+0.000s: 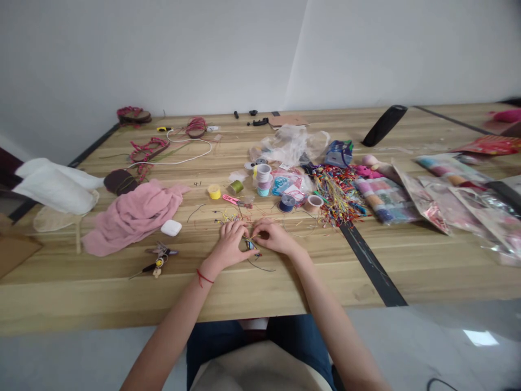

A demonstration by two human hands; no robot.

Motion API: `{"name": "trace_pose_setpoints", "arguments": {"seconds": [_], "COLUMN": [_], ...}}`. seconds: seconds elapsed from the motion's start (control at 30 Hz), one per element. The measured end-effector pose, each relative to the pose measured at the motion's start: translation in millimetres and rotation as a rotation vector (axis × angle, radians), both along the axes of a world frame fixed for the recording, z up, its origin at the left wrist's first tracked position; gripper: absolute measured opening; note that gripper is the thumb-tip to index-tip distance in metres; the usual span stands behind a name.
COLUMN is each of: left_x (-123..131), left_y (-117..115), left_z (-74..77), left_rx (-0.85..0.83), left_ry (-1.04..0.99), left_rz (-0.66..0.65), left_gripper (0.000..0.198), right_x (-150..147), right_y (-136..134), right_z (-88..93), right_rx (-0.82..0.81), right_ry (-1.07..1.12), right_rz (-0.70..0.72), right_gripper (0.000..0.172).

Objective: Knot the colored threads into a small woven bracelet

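Close together on the wooden table (228, 293), my two hands work at a small bundle of coloured cords (249, 244) with a bluish piece in it. My left hand (232, 243) lies over the left side, its thumb pressing the bundle. Thumb and fingers of my right hand (273, 238) pinch a thin yellowish cord at the bundle's top. A dark loose cord end (262, 267) trails toward me. Beyond the hands lie pink thread snips (231, 200), a yellow thread spool (214, 191), a green spool (235, 187) and a dark blue spool (287, 203).
Right of the spools is a heap of multicoloured cords (340, 193), with plastic packets (386, 201) beyond. A pink cloth (136, 217), white case (171, 227) and keys (158, 260) lie to the left. Sandals with pink cords (148, 149) and a black cylinder (385, 126) stand farther back.
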State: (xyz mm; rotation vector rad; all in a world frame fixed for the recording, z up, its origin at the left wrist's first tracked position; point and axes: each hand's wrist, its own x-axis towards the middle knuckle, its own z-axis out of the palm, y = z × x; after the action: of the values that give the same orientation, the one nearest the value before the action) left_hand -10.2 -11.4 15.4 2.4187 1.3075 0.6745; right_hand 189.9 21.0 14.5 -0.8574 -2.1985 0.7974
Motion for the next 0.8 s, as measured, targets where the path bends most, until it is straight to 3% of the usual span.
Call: {"name": "trace_pose_setpoints", "arguments": {"seconds": [0.33,0.63,0.8], "left_x": [2.4,-0.8,-1.3], "left_y": [-3.8,-2.8,-2.4], "left_z": [10.9,10.3,9.3], "left_rx": [-0.02,-0.032,-0.018], "left_ry": [0.061,0.065,0.062], "left_rz": [0.0,-0.03,-0.028], "left_gripper": [0.029,0.032,0.027], "right_x": [-0.1,-3.5,-5.3], "right_y": [-2.1,-4.3,-3.7], "right_z": [1.8,-2.4,-2.8], "right_rx": [0.016,-0.221,-0.297], "right_ry": [-0.03,0.043,0.156], "right_rz": [-0.044,-0.112,-0.143], "right_gripper": [0.013,0.005,0.01]}}
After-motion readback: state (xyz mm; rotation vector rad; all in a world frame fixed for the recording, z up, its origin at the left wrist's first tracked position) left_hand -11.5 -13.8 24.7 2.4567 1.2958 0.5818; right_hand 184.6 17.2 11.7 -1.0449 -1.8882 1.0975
